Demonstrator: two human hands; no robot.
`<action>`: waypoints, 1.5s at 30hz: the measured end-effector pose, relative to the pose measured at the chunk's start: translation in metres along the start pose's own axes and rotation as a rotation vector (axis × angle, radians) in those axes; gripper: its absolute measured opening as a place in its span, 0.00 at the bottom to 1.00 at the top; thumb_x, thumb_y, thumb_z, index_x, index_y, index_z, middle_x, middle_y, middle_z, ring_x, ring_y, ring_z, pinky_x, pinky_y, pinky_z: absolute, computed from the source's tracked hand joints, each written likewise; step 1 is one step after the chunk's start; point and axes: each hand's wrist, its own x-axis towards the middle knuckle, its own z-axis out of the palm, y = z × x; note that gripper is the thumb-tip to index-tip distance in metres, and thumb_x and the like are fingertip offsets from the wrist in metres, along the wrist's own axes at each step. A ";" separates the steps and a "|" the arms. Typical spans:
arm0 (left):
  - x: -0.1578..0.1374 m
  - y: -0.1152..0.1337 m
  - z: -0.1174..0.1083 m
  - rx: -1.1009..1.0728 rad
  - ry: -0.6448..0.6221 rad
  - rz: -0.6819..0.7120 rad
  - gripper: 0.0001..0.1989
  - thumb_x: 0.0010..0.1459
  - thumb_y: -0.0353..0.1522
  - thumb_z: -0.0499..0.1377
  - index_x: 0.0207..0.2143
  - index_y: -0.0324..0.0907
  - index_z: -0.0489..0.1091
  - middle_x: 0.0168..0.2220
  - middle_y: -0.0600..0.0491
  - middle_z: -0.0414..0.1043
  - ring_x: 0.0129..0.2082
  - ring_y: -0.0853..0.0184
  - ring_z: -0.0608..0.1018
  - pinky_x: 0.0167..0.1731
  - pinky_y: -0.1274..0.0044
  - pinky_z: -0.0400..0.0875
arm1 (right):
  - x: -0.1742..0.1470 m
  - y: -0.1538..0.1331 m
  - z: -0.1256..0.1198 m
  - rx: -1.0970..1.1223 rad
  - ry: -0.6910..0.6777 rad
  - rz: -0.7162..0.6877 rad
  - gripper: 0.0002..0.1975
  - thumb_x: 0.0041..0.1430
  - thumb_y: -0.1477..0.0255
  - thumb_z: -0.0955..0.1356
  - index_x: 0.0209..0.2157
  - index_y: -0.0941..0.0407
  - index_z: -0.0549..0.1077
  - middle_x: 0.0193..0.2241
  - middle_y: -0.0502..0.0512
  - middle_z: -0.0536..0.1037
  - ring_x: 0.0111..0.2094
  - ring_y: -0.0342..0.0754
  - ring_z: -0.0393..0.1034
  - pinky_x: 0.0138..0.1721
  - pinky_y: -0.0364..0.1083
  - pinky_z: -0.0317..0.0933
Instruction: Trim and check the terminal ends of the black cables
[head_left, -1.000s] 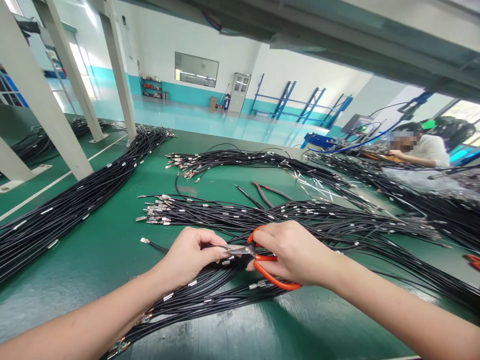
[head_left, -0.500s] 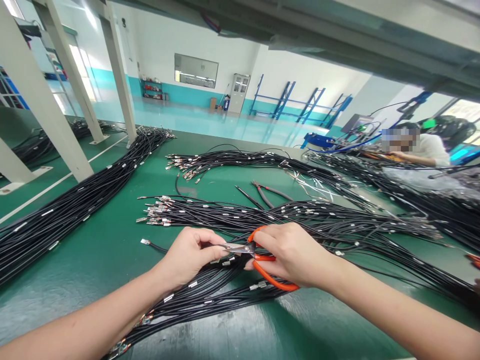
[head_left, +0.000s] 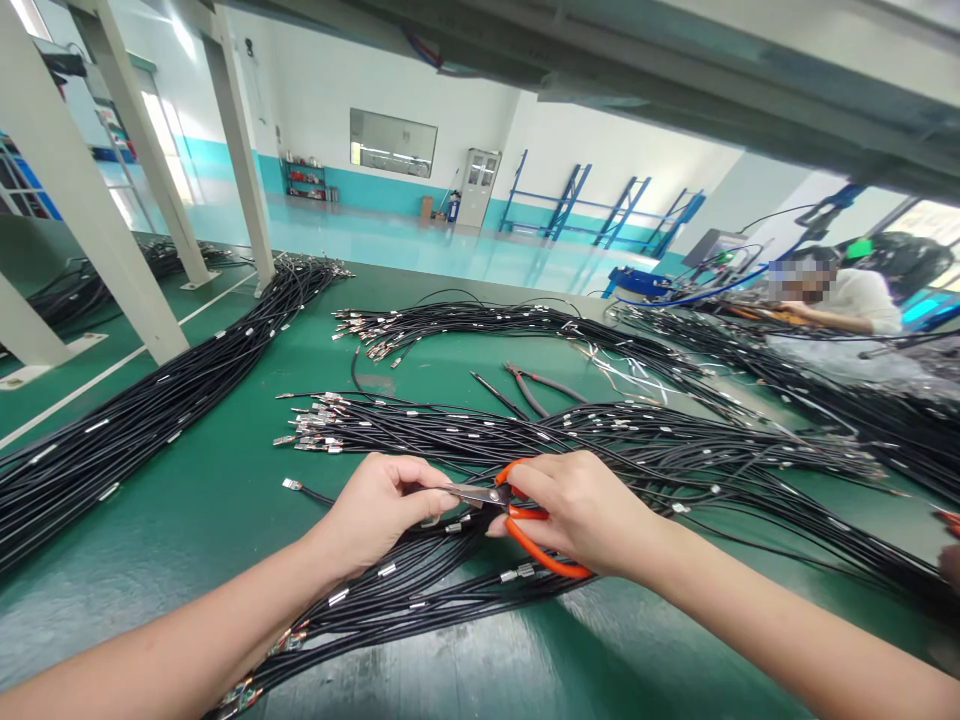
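Note:
My left hand (head_left: 386, 505) is closed in a pinch, thumb against forefinger. A dark cable shows in the gap between those fingers; its end is hidden by them. My right hand (head_left: 581, 510) grips a pair of scissors with orange handles (head_left: 551, 553). The scissors' blades (head_left: 480, 494) point left, nearly together, and their tips meet my left fingertips. Beneath both hands lies a bundle of black cables (head_left: 442, 560) with white labels and metal end terminals. One cable's flat terminal (head_left: 292, 484) sticks out left of my left wrist.
More black cable bundles (head_left: 465, 425) lie beyond my hands, with another long bundle (head_left: 187, 375) at left. Pliers (head_left: 532, 385) rest on the green table (head_left: 225, 500). Pale posts (head_left: 244, 150) stand at left. A co-worker (head_left: 847, 290) sits at far right; another hand (head_left: 951, 565) shows at the right edge.
The scissors' blades and handles have come closer together, and my right hand has tightened slightly. My left hand stays at nearly the same place.

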 end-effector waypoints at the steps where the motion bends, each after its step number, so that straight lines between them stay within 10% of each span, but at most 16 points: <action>1: 0.000 0.000 0.000 -0.015 0.001 -0.001 0.04 0.45 0.30 0.61 0.24 0.38 0.73 0.22 0.56 0.70 0.24 0.72 0.68 0.28 0.79 0.61 | 0.001 -0.001 0.001 0.062 0.011 0.058 0.20 0.53 0.56 0.63 0.20 0.58 0.62 0.15 0.47 0.63 0.17 0.39 0.53 0.20 0.40 0.45; 7: 0.001 0.002 -0.001 -0.050 0.021 -0.015 0.03 0.46 0.29 0.60 0.24 0.38 0.73 0.20 0.57 0.68 0.23 0.73 0.66 0.26 0.80 0.59 | 0.012 -0.014 0.000 0.727 0.080 0.515 0.19 0.48 0.59 0.66 0.18 0.56 0.58 0.15 0.44 0.59 0.17 0.37 0.52 0.18 0.38 0.49; 13: 0.003 0.003 0.000 -0.084 0.084 -0.018 0.03 0.46 0.30 0.60 0.24 0.38 0.73 0.21 0.56 0.68 0.23 0.73 0.66 0.27 0.80 0.61 | 0.027 -0.027 0.009 1.183 0.034 0.641 0.11 0.46 0.67 0.67 0.21 0.58 0.63 0.16 0.46 0.67 0.13 0.36 0.54 0.15 0.37 0.49; 19: 0.005 -0.003 0.000 0.079 0.219 0.164 0.13 0.50 0.30 0.58 0.40 0.43 0.72 0.33 0.53 0.73 0.33 0.69 0.72 0.36 0.78 0.66 | 0.041 -0.023 0.026 1.349 0.166 0.625 0.09 0.47 0.69 0.65 0.19 0.58 0.62 0.11 0.43 0.64 0.10 0.35 0.53 0.13 0.36 0.46; 24: 0.006 -0.002 -0.002 0.296 0.281 0.318 0.08 0.51 0.28 0.57 0.32 0.43 0.76 0.32 0.53 0.74 0.34 0.68 0.73 0.36 0.79 0.67 | 0.045 -0.022 0.032 1.416 0.184 0.603 0.11 0.46 0.71 0.66 0.17 0.58 0.61 0.10 0.43 0.63 0.10 0.35 0.53 0.12 0.36 0.45; 45: 0.008 -0.003 0.002 0.246 0.296 0.169 0.10 0.49 0.29 0.59 0.35 0.44 0.74 0.28 0.55 0.73 0.29 0.72 0.72 0.29 0.82 0.67 | 0.040 -0.020 0.043 1.537 0.224 0.563 0.08 0.48 0.70 0.65 0.20 0.58 0.62 0.12 0.44 0.63 0.11 0.36 0.54 0.12 0.36 0.47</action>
